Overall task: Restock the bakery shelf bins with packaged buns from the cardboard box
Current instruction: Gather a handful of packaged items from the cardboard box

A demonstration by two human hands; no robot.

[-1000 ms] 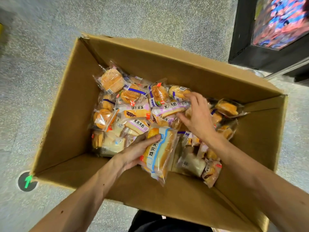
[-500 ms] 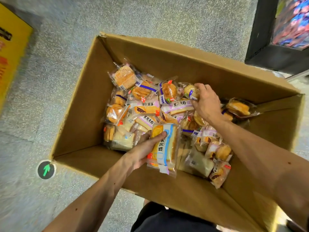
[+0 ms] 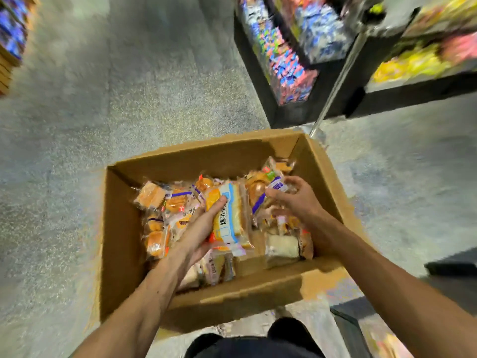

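Holding a long bun pack (image 3: 229, 215) in my left hand (image 3: 204, 228), fingers curled round it, its long side pointing at the far wall of the cardboard box (image 3: 124, 228), I pinch a small pack (image 3: 277, 186) with my right hand (image 3: 294, 200) near the far right corner.

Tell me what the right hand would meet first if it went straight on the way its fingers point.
The right hand points into the pile and pinches a purple-labelled packet. Straight on, it would likely press that into the brown bun packet next to it, though depth is blurred.
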